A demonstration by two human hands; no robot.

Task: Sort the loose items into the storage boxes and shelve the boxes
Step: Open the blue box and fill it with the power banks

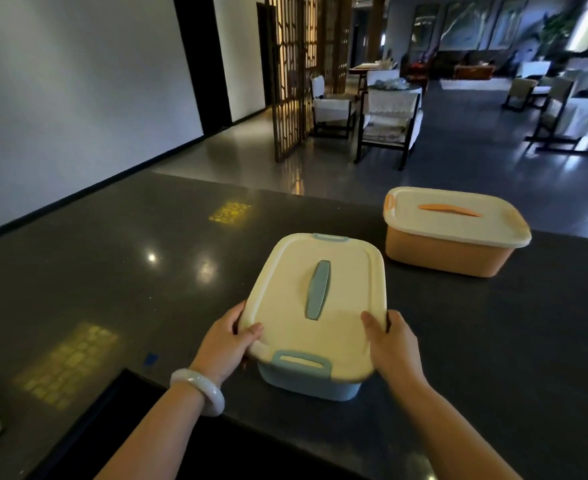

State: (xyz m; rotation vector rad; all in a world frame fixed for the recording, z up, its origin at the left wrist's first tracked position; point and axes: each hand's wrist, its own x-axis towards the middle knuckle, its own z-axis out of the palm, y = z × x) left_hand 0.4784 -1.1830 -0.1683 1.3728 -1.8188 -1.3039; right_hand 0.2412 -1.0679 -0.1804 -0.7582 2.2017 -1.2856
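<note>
A dark, glossy table fills the lower view, catching ceiling lights and two yellow patches of reflected lattice. Beyond its far edge lie a grey floor, a white wall on the left, a wooden lattice screen and several white-cushioned chairs.

On the table near the front edge sits the blue box with a cream lid, blue handle and blue clips. Behind and to its right, apart from it, stands the orange box, lid shut, orange handle flat on top.

The left hand grips the lid's near left edge, thumb on top. The right hand grips the near right edge the same way. A pale bangle circles the left wrist. A small blue mark lies on the table left of the hands.
</note>
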